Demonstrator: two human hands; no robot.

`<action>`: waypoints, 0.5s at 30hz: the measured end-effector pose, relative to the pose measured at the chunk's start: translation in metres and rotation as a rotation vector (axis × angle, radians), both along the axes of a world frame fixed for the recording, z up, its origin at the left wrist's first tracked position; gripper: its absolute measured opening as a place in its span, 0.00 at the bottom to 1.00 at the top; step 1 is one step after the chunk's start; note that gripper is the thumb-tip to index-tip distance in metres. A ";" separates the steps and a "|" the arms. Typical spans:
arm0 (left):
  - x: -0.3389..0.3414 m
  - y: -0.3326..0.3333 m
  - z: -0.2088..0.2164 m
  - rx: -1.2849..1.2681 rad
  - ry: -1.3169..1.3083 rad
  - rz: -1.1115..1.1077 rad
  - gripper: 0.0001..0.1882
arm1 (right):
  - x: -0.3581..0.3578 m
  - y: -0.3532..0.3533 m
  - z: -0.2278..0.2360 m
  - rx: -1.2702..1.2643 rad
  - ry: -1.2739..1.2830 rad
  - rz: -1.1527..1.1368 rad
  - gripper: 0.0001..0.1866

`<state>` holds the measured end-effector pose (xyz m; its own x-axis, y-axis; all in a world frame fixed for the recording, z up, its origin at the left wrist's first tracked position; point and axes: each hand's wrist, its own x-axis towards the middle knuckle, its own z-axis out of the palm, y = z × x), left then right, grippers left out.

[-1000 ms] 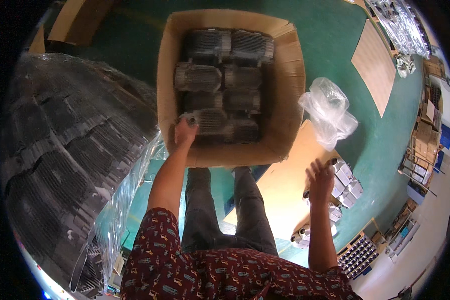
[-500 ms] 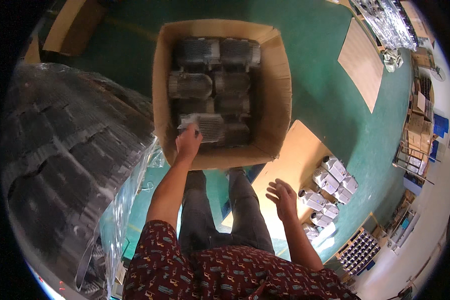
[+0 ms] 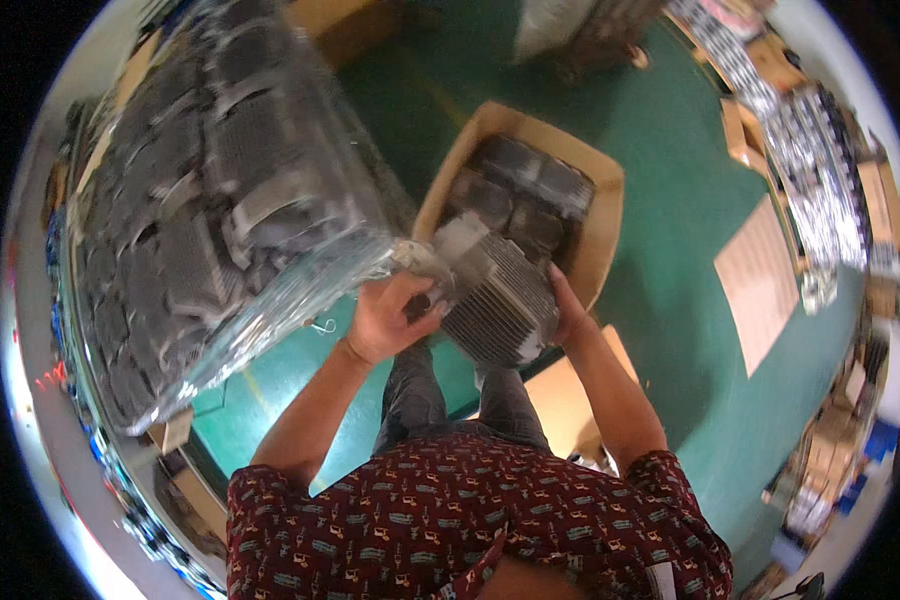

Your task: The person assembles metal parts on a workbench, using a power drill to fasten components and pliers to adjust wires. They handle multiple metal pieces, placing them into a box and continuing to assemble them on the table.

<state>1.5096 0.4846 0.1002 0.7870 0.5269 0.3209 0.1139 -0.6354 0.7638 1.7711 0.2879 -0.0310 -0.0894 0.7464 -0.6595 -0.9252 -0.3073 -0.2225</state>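
A grey finned metal housing [image 3: 492, 298], like a motor casing, is held up in front of my body, tilted. My left hand [image 3: 392, 315] is closed round its rounded end fitting on the left. Against its right side presses my right hand [image 3: 568, 312], whose fingers are partly hidden behind the casing. Beyond and partly under the housing stands an open cardboard box [image 3: 602, 205]. Inside the box several dark finned housings [image 3: 515, 165] lie in rows; the held piece covers the box's near left part.
At my left rises a large stack of dark finned housings [image 3: 210, 200] wrapped in clear film. A cardboard sheet [image 3: 757, 285] lies on the green floor [image 3: 670, 250] to the right. A tan board [image 3: 570, 395] with pale castings lies near my legs. Shelves and boxes line the right wall.
The housing my left hand gripped in the box is now lifted out and nearer my body. My right hand, free before, has come onto it. The view has turned left.
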 end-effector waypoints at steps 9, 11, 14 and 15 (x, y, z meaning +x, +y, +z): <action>-0.126 -0.109 0.057 0.052 -0.300 0.683 0.27 | -0.113 0.012 0.075 0.380 0.097 0.176 0.32; -0.159 -0.131 0.056 -0.115 -0.353 0.843 0.26 | -0.145 0.013 0.082 0.290 0.125 0.170 0.30; -0.212 -0.149 0.057 -0.291 -0.473 0.961 0.23 | -0.198 0.024 0.085 0.251 0.023 0.261 0.30; -0.232 -0.152 0.053 -0.315 -0.488 0.964 0.23 | -0.218 0.031 0.089 0.229 -0.043 0.281 0.30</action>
<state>1.2778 0.3330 0.1532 -0.1659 0.9594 0.2283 0.0986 -0.2142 0.9718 1.5531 0.3189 0.0579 -0.2880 0.8256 -0.4852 -0.8003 -0.4858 -0.3516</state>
